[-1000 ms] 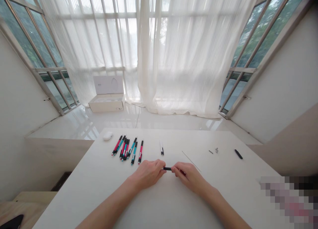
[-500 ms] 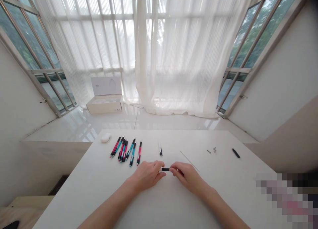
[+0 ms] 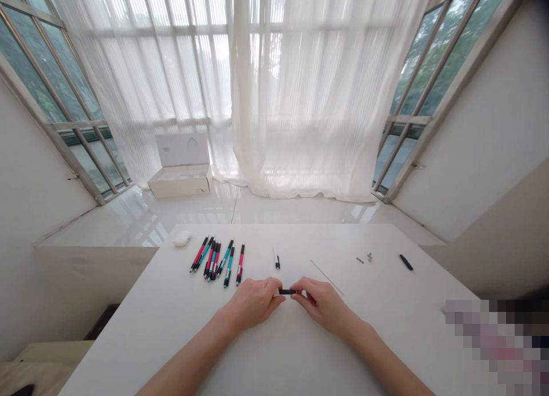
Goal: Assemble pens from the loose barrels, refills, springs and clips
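Note:
Near the table's middle, my left hand pinches one end of a pen piece with a black grip. My right hand has its thumb and fingertips closed on the other end, where a bit of reddish colour shows. Fingers hide both ends of the piece. Beyond the hands lies a white pen barrel with a black end. A thin rod, like a refill, rests slantwise just past my right hand.
Several pink and blue pens lie at left, near a small white case. Toward the right are a small dark spring-like piece, little grey parts and a black piece. An open white box stands on the sill.
My right hand has shifted slightly left on the pen piece, and its fingertips have moved, so more of the dark right end shows. My left hand keeps its hold.

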Demonstrator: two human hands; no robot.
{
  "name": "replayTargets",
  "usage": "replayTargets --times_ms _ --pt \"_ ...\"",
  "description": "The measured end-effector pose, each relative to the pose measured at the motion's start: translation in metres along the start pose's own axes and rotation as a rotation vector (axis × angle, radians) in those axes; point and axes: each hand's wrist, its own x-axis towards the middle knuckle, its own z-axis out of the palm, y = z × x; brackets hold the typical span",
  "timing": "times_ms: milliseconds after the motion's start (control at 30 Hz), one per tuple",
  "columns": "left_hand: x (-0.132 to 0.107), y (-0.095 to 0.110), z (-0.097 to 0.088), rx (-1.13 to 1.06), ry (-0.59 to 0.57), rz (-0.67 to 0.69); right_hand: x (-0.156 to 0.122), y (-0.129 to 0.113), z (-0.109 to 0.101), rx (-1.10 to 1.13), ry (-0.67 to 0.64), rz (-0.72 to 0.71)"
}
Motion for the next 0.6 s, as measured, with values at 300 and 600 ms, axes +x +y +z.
replayTargets --times_ms 300,600 --pt "0.001 0.000 -0.002 0.021 0.007 0.006 0.001 0.014 -0.007 -0.068 0.049 -0.023" --pt "0.000 0.002 -0.003 0.021 -0.003 -0.034 -0.008 0.077 -0.059 -0.307 0.569 0.327"
